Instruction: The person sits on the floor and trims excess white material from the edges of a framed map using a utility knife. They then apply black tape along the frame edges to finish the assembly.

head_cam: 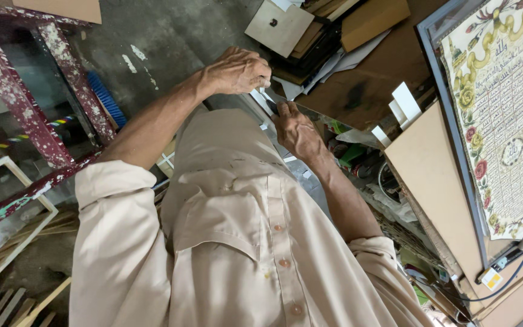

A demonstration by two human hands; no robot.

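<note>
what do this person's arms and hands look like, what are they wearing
Both arms wear a beige button-up shirt with the sleeves rolled to about the elbow, leaving the forearms bare. The cloth is creased, with a flap chest pocket and small brownish buttons down the front. The left hand and right hand are bare: no gloves; no rings or watch can be seen.

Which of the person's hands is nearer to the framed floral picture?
Right. The right hand is on the same side as the framed floral picture, with boards between them. The left hand is clenched farther away, beyond the right hand.
</note>
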